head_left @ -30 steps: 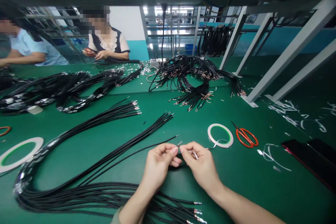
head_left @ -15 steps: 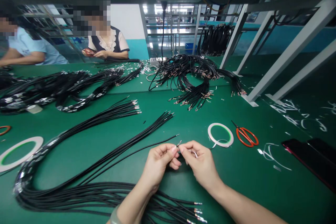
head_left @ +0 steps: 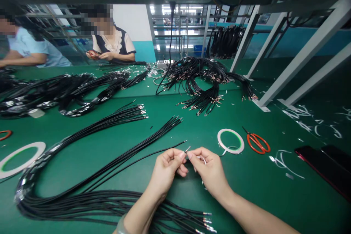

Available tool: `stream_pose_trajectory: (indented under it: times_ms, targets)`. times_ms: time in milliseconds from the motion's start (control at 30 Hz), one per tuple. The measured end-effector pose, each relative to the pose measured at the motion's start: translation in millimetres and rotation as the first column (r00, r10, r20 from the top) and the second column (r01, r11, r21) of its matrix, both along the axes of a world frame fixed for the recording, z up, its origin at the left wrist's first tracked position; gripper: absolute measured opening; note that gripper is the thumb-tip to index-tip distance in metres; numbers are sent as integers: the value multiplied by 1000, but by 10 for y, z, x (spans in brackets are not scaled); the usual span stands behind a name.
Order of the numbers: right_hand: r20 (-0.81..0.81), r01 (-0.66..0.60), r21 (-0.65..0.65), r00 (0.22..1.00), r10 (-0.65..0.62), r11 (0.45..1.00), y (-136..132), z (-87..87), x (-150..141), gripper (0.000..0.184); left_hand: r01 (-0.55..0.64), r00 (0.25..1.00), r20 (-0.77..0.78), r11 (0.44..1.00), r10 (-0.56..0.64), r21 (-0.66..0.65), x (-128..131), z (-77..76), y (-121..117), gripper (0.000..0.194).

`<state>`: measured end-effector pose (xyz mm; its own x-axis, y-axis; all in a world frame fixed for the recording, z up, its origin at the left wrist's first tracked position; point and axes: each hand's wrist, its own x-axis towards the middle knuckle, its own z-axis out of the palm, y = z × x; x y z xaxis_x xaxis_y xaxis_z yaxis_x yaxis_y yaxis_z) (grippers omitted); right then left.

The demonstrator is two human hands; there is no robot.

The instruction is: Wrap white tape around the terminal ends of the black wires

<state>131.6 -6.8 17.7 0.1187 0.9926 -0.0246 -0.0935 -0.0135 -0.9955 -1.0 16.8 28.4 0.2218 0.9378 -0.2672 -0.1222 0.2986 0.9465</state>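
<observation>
My left hand [head_left: 166, 170] and right hand [head_left: 210, 172] meet just above the tabletop [head_left: 274, 197], both grips pressed together fingertip to fingertip. Between them, the left grip pinches a small metal tip [head_left: 188, 149], its end poking up. The right grip pinches a narrow white tape strip [head_left: 203, 160], and from this view I can't tell whether the tape touches the metal tip.

A single black wire [head_left: 137, 161] lies just ahead of the left grip, its bare end near the metal tip. Farther left of the grips, a fanned bundle of black wires [head_left: 123, 137] runs diagonally, and a thick coil of black cables [head_left: 82, 203] sits below and left, its metal-tipped ends passing under the left forearm.

To the right of the right grip is a roll of white tape [head_left: 230, 141] on a green core, with orange-handled scissors [head_left: 257, 143] just beyond it. Cut tape scraps [head_left: 282, 164] lie farther right, next to a dark phone [head_left: 319, 168]. Well ahead of the grips are heaped black wire harnesses [head_left: 203, 84]. Beyond them, across the tabletop, a co-worker [head_left: 112, 45] holds a small red item in both hands.
</observation>
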Motion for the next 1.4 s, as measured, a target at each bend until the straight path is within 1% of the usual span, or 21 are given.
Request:
stream_pose_trajectory:
  times_ms: [167, 233, 300, 367, 433, 533, 633, 767, 867, 1000, 1100, 1200, 1300, 1333, 1400]
  targets:
    - [-21, -7, -3, 1000, 7, 1000, -20, -17, -28, 29, -84, 994, -57, 993, 89, 78, 47, -46, -15, 32]
    - [-20, -4, -8, 1000, 4, 1000, -13, -35, -27, 30, -85, 993, -69, 992, 92, 96, 48, -56, -26, 31]
    - [-23, -6, -11, 1000, 6, 1000, -1, -57, -18, 28, -62, 995, -70, 993, 69, 96, 41, -57, -32, 30]
    - [-36, -12, -9, 999, 11, 1000, 11, -76, -10, 26, -38, 998, -54, 997, 42, 73, 28, -49, -29, 30]
    - [-60, -20, -10, 998, 19, 1000, 20, -89, -7, 24, -15, 1000, -18, 1000, 15, 22, 12, -38, -21, 30]
    - [-99, -32, -31, 995, 29, 999, 24, -94, -11, 23, 40, 997, 63, 997, -36, -64, -16, -23, -7, 28]
    - [-128, -53, -45, 991, 47, 998, 21, -88, -10, 23, 103, 985, 147, 989, -86, -109, -45, -14, 2, 28]
    - [-157, -94, -61, 984, 83, 994, 23, -76, 7, 24, 138, 972, 212, 979, -103, -154, -71, 5, 10, 27]
    - [-177, -117, -65, 979, 104, 991, 31, -62, 21, 24, 149, 968, 227, 972, -107, -181, -84, 41, 14, 25]
    - [-173, -145, -53, 976, 134, 988, 37, -41, 38, 24, 208, 959, 240, 948, -149, -242, -123, 78, 15, 23]
    - [-216, -171, -53, 964, 156, 984, 43, -39, 43, 24, 263, 941, 285, 921, -180, -287, -161, 57, 20, 20]
    - [-297, -220, -75, 936, 189, 973, 58, -53, 42, 22, 310, 919, 340, 901, -202, -302, -182, 23, 32, 18]
    - [-356, -263, -87, 909, 217, 961, 77, -76, 48, 21, 340, 898, 387, 889, -210, -307, -174, 19, 39, 17]
    - [-368, -272, -89, 903, 222, 958, 82, -84, 54, 21, 333, 900, 384, 892, -205, -305, -165, 26, 37, 18]
    - [-374, -273, -100, 902, 218, 957, 88, -99, 67, 21, 287, 921, 342, 917, -185, -278, -139, 44, 29, 20]
